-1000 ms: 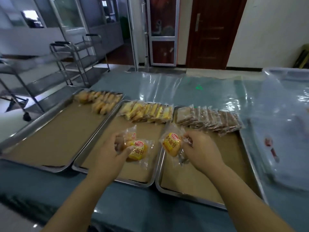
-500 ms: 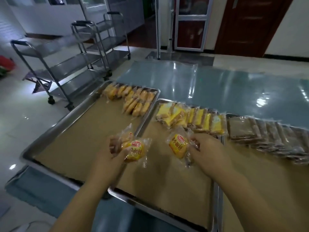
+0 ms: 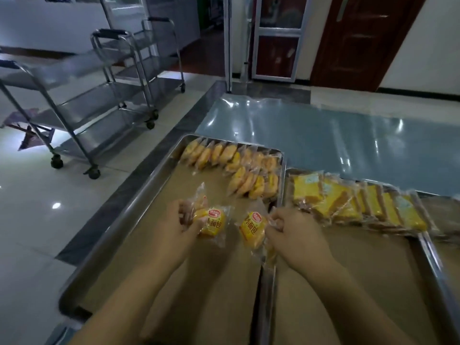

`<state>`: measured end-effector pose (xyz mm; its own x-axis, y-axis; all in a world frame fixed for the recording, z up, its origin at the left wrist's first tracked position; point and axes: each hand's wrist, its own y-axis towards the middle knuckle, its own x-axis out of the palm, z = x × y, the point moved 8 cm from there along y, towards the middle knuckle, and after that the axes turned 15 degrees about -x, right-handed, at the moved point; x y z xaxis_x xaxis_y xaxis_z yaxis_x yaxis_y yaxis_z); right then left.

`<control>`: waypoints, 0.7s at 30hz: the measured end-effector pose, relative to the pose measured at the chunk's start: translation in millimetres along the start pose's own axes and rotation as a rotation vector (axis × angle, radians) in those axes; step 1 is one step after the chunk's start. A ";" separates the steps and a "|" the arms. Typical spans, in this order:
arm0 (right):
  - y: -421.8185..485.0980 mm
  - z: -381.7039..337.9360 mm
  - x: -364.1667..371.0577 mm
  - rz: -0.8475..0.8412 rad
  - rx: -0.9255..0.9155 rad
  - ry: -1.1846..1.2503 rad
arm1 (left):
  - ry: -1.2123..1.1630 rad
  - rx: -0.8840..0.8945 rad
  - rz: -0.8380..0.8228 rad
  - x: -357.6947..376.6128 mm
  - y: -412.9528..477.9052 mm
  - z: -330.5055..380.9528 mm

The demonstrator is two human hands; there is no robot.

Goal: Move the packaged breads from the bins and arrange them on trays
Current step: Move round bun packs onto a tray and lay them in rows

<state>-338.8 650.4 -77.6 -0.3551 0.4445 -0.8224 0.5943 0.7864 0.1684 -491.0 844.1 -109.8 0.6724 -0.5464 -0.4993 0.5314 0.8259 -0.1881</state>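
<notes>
My left hand [image 3: 179,225] grips two packaged round yellow breads [image 3: 211,223], one in front with a red logo and one behind it, above the left tray [image 3: 104,247]. My right hand [image 3: 296,232] pinches the wrapper of another packaged yellow bread [image 3: 252,229] over the seam between the left and middle trays. At the left tray's far end lie two rows of the same round packaged breads [image 3: 239,170]. A row of square yellow packaged breads [image 3: 353,202] lies at the far end of the middle tray [image 3: 267,295].
Both trays are lined with brown paper. A third tray's rim [image 3: 438,265] shows at the right edge. The table [image 3: 323,140] is covered in glossy blue-green plastic. Steel wheeled carts [image 3: 104,100] stand on the tiled floor to the left. Doors are behind.
The view has swung left. Both hands, still holding their breads, have moved from over the middle tray to the left tray and its right rim.
</notes>
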 end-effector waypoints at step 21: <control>160.1 -24.5 106.3 0.220 0.199 0.038 | 0.291 0.350 -0.319 21.5 165.0 3.8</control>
<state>-299.1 834.0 -124.8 -0.2266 0.6141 -0.7560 0.7885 0.5713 0.2277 -386.9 968.1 -148.4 0.3064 -0.6601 -0.6858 0.8582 0.5032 -0.1009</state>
